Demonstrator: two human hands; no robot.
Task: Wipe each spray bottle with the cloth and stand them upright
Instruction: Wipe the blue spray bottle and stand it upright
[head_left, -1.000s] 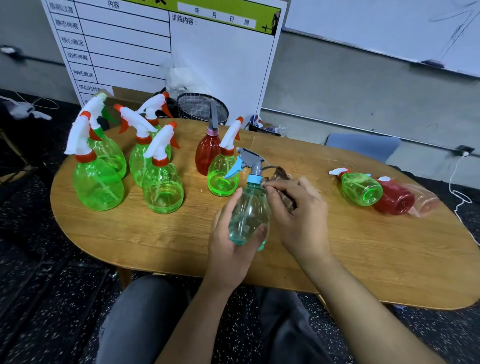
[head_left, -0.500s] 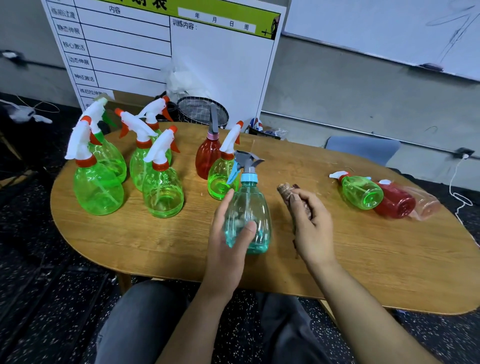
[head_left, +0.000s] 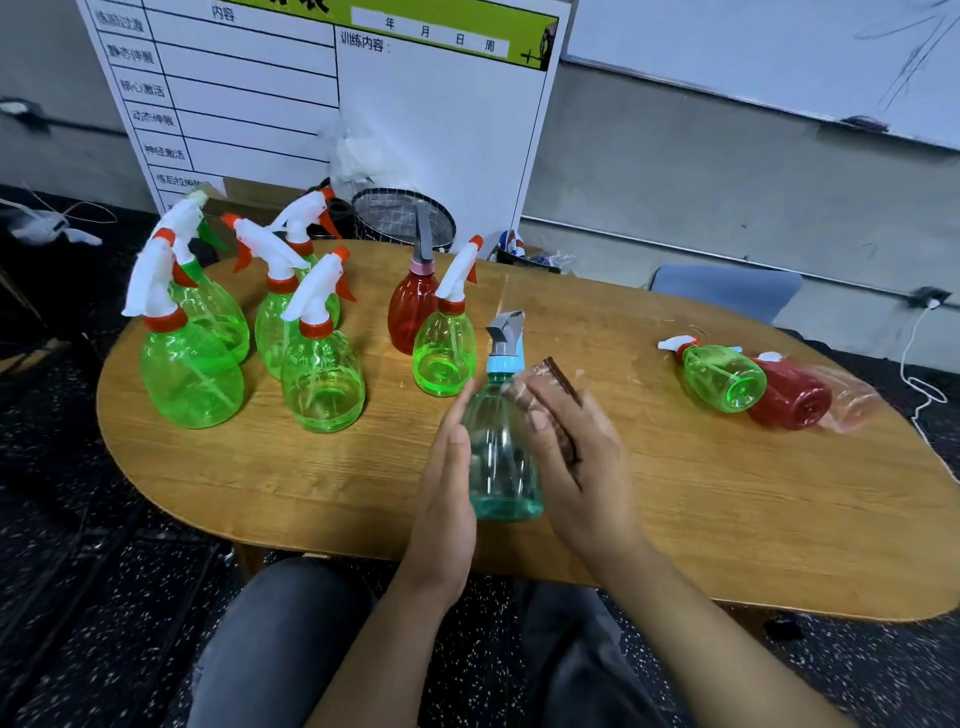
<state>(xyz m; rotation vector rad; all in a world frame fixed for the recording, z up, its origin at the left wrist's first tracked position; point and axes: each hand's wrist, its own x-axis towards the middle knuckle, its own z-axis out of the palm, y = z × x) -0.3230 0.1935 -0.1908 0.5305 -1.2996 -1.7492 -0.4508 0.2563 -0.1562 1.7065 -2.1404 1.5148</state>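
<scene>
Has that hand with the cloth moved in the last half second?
Yes. The right hand with the cloth has come left, from apart on the table to against the teal bottle, judged against the lying green bottle.

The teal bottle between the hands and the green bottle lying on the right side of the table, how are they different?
The teal bottle stands upright on the table; the lying green bottle is on its side, base toward the camera. The teal bottle has a grey trigger head and blue collar; the green one's head is white. The left hand and right hand flank the teal bottle; nobody touches the green one. Both are see-through plastic.
</scene>
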